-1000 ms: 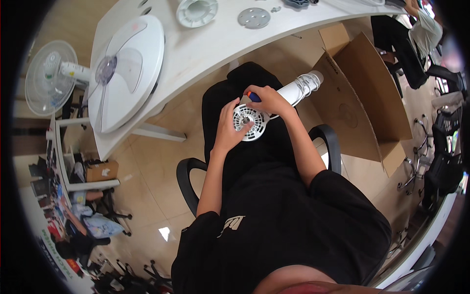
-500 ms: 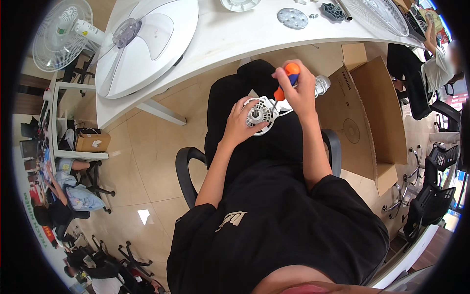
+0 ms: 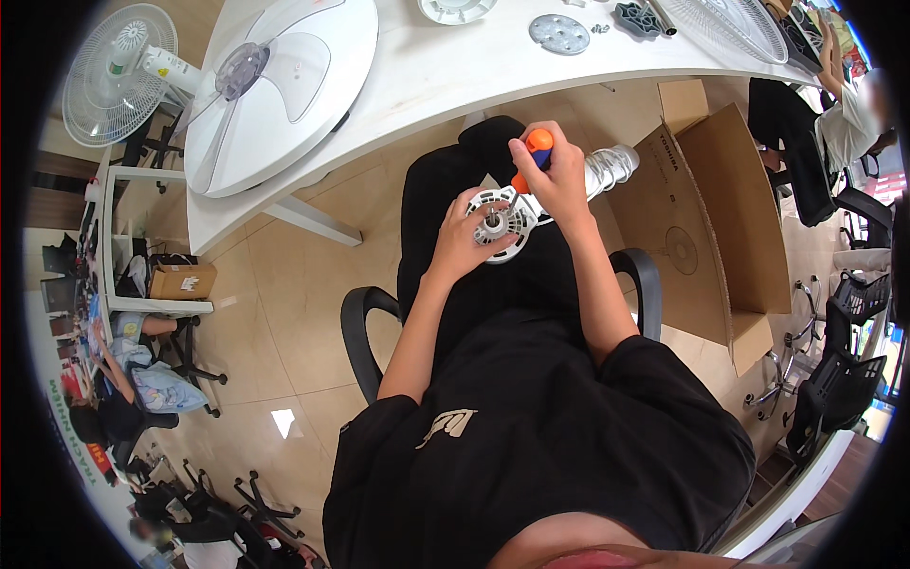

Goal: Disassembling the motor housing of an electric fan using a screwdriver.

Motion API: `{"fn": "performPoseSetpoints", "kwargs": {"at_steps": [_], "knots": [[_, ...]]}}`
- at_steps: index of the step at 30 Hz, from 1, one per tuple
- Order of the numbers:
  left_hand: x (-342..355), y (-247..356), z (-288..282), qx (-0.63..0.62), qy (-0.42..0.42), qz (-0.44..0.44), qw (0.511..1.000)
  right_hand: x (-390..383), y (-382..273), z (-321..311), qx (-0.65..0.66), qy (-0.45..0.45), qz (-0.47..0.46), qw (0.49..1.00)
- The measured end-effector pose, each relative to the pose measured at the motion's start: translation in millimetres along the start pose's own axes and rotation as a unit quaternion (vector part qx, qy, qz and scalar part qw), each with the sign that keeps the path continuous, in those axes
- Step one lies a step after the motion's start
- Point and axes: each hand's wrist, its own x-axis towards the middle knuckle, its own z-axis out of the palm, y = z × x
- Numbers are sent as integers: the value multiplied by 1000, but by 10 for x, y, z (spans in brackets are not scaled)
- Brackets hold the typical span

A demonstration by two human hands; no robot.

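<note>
My left hand (image 3: 464, 237) grips a round white fan motor housing (image 3: 502, 223) over my lap. Its slotted face and centre shaft point up at me. My right hand (image 3: 555, 171) is closed around a screwdriver with an orange and blue handle (image 3: 536, 147); the tip rests on the housing's face. Both hands meet just in front of the white table's (image 3: 445, 71) edge.
On the table lie a white fan blade in its guard (image 3: 275, 81), a grey round plate (image 3: 559, 33), a white ring part (image 3: 455, 8) and a wire grille (image 3: 735, 28). An open cardboard box (image 3: 706, 218) stands at my right. An assembled fan (image 3: 114, 62) sits far left. Chair armrests (image 3: 358, 327) flank me.
The right hand brought the orange-handled screwdriver down onto the housing's face. The left hand kept its hold on the housing. My view shifted toward the table.
</note>
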Motion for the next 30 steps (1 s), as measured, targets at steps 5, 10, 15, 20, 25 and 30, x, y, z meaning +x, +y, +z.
{"fn": "performPoseSetpoints", "kwargs": {"at_steps": [5,10,15,20,25,30], "knots": [[13,16,-4,1,-7,-6,1000,4,-31,-14,-11,-12,-3,1000],[10,14,-15,2,-10,-10,1000,3,-70,-6,-23,-12,-10,1000],[6,4,-9,-9,-14,-20,1000,-5,-127,-7,-47,-29,-3,998],[4,-4,-6,-10,-11,-16,1000,-19,-111,13,-50,-24,-17,998],[3,2,-3,-17,-9,-21,1000,-20,-160,7,-46,-29,3,999],[5,17,-8,-26,-13,-32,999,-22,-131,31,-47,-21,-20,998]]}}
